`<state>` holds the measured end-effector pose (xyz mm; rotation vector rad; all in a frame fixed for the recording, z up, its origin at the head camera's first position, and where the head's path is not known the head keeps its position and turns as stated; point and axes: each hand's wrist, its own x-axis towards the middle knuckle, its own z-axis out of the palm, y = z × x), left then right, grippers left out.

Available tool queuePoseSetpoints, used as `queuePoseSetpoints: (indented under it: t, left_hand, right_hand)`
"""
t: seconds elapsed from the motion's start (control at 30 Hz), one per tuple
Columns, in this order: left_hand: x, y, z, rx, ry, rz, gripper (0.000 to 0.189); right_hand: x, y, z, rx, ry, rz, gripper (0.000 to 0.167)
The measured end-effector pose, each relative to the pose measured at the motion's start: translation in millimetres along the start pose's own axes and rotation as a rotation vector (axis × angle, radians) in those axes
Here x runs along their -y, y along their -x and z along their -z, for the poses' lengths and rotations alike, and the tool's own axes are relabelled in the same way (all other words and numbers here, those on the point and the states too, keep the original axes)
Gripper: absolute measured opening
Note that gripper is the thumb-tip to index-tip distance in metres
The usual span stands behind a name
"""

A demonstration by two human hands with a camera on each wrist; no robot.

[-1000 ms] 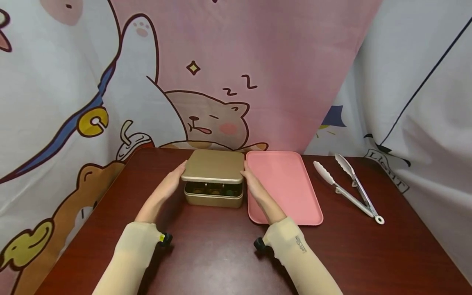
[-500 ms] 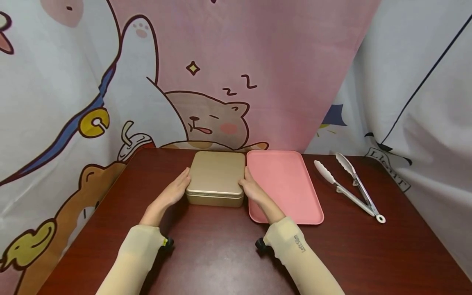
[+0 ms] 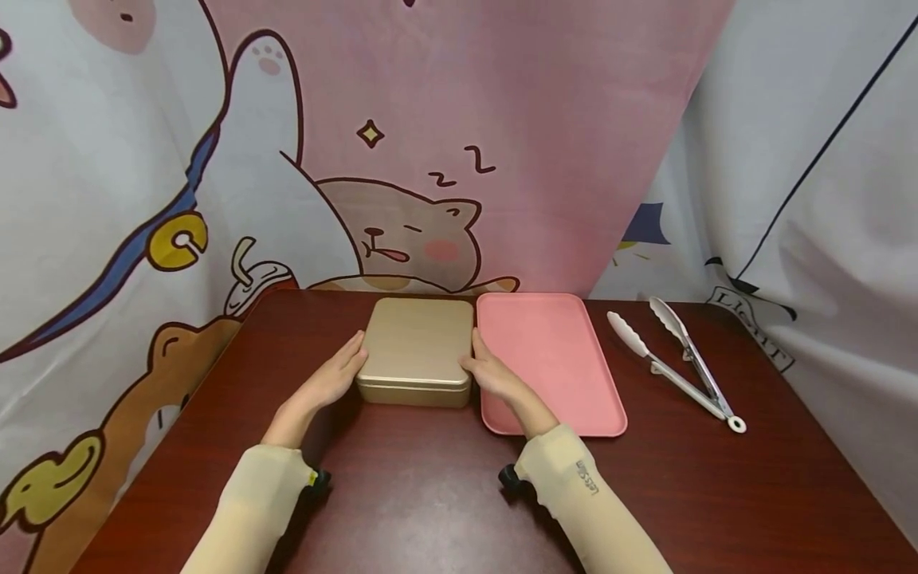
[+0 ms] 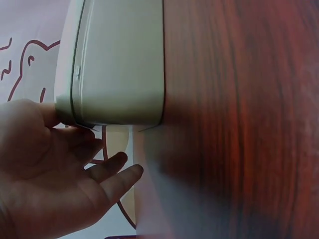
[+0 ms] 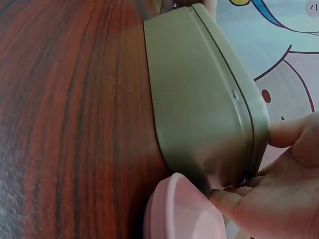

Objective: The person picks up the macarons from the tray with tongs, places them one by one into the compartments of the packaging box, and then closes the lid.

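Note:
A gold rectangular tin (image 3: pixel 416 395) stands on the table with its lid (image 3: pixel 419 339) down over it, a thin seam showing along the front. My left hand (image 3: pixel 330 381) lies against the lid's left side with fairly straight fingers. In the left wrist view, that hand (image 4: pixel 55 174) has its thumb touching the lid's corner while the lower fingers spread free of the tin. On the other side my right hand (image 3: pixel 495 375) rests against the lid, fingers extended. The right wrist view shows its thumb (image 5: pixel 286 132) at the lid's edge and fingertips by the tin's corner. The tin's contents are hidden.
A pink tray (image 3: pixel 541 351) lies right beside the tin, partly under my right hand. Farther right are white-tipped tongs (image 3: pixel 684 387), spread apart on the dark wooden table (image 3: pixel 423 494). A patterned cloth (image 3: pixel 559 143) hangs along the table's back edge.
The lid was raised above the tin, leaving its dark divided inside visible; both hands have lowered it, and it now covers the opening. The tray and tongs stayed in place.

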<state>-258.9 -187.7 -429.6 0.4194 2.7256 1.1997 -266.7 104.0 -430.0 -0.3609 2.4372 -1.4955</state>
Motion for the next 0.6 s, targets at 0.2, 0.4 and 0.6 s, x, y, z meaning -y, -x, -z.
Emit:
queuePoseSetpoints:
  t: [0.2,0.4,0.6]
  left_hand:
    - [3.8,5.2,-4.0,0.029,0.021,0.001,0.059]
    - [3.5,8.6,-3.2,0.064,-0.003,0.014,0.061]
    - [1.2,6.7,1.4,0.062,-0.029,0.008,0.061]
  right_hand:
    - [-3.4,4.9,-1.1,0.042,0.056,0.046,0.07]
    - [-4.1,8.7,-0.6,0.082,0.138,0.068,0.071]
    - [-4.2,7.9,-0.2,0.081,0.129,0.06,0.072]
